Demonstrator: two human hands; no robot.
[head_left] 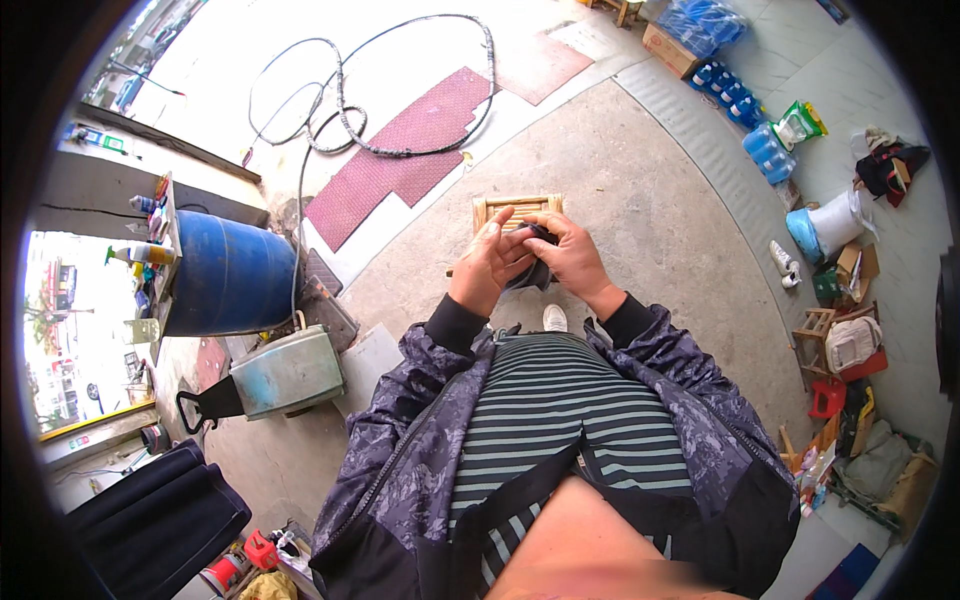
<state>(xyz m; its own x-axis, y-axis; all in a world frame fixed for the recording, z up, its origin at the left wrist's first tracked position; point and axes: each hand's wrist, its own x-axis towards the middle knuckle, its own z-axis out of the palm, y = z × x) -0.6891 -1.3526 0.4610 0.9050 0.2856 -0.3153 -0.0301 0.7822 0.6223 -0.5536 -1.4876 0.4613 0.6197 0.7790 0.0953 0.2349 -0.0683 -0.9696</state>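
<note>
In front of my chest, both hands are raised close together around a soft-looking black item (541, 234), whose kind I cannot make out. My right hand (578, 262) pinches it between thumb and fingers. My left hand (483, 268) has its thumb up and its fingers stretched out, their tips against the item's left side. More dark material (530, 277) hangs below, between the wrists; whether it is the same piece is unclear. Just beyond my hands stands a low slatted wooden stool (515, 205), partly covered by them.
To the left lies a big blue barrel (235, 272), beside a grey-green machine body (290, 372). A black hose (415, 153) coils over a red mat (390, 165) farther off. Along the right are bottle packs (768, 152), a white sack (838, 222) and a backpack (853, 343).
</note>
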